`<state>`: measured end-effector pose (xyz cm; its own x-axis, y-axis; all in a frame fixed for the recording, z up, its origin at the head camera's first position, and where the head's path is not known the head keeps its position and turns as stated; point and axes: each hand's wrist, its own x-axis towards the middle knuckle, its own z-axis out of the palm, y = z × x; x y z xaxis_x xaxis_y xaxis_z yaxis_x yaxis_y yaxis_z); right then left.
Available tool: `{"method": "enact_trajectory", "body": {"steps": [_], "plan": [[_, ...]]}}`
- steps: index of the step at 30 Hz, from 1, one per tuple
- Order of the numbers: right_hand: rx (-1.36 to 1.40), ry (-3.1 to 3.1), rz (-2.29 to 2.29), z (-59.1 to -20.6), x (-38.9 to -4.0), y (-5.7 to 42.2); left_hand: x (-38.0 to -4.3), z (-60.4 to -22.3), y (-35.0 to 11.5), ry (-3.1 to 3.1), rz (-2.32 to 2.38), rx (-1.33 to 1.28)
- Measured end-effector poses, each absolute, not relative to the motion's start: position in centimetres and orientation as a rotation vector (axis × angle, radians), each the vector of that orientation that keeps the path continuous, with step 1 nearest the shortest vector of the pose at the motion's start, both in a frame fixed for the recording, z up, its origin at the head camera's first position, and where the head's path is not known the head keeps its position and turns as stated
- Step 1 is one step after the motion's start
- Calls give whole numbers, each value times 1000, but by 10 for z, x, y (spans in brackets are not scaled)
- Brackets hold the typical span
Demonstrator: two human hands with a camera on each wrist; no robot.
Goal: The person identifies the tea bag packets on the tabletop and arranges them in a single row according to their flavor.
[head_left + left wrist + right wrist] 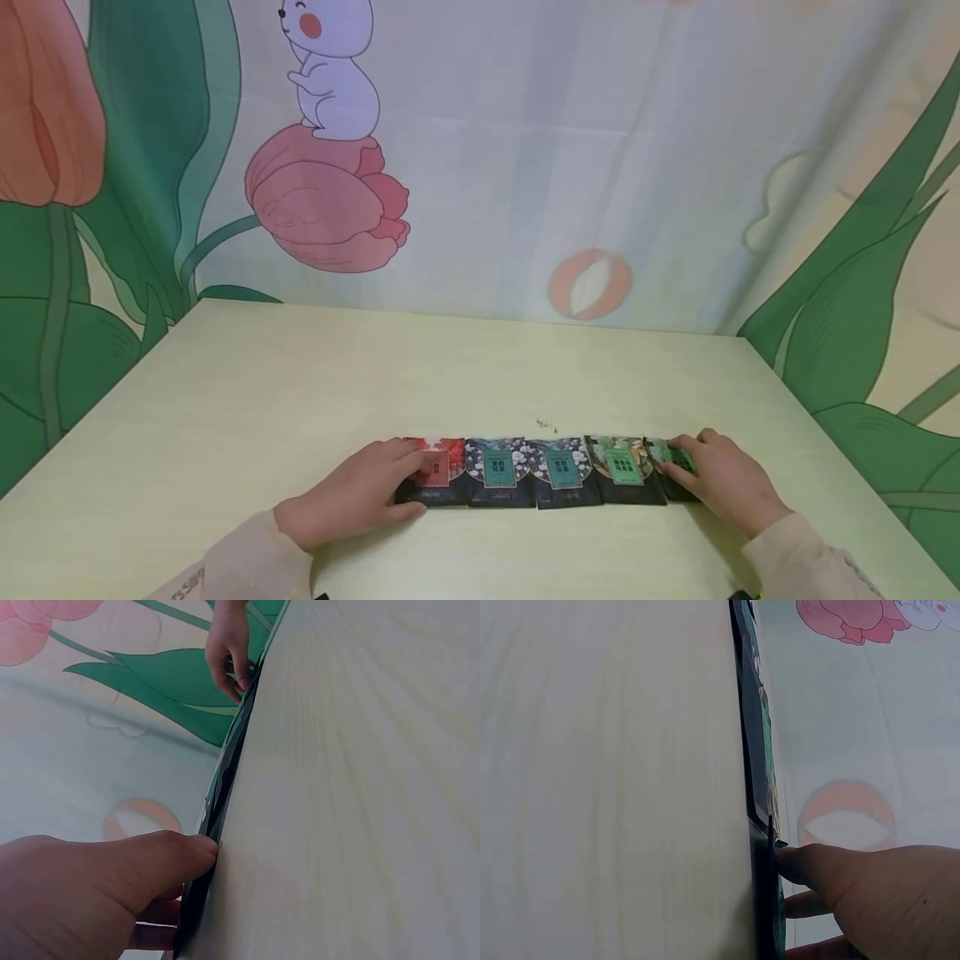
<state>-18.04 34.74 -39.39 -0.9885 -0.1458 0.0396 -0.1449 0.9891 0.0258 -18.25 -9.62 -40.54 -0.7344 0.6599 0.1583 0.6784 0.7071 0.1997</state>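
Several flat printed packets lie side by side in a row on the table. At the left end is a red-labelled packet [448, 471]; my left hand [360, 492] rests over its left side, thumb at the near edge. Two dark floral packets with teal labels, one [498, 473] beside the other [564, 473], sit in the middle. Then comes a green-labelled packet [625, 467]. My right hand [727, 482] touches the rightmost green packet [679, 493] with thumb and fingertips, hiding part of it. In the right wrist view, that packet's left edge [771, 832] stands slightly raised against its neighbour.
The pale wooden table [337, 375] carries the row near its front. Small dark crumbs [546, 426] lie just behind the packets. A printed curtain [480, 167] with flowers and an animal hangs along the back and sides.
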Motion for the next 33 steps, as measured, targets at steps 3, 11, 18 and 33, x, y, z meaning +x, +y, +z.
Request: {"method": "enact_trajectory", "body": {"steps": [3, 11, 18, 33], "plan": [[221, -3105, -40, -394, -181, 347, -183, -406, -96, -2848, -376, -1101], [213, -3128, -48, -392, -185, 347, -185, -407, -96, -2839, -361, -1102], [174, -3175, 34, -386, -188, 348, -189, -408, -96, -2837, -302, -1115], [208, -3143, 73, -381, -187, 350, -194, -411, -100, -2815, -259, -1154]]}}
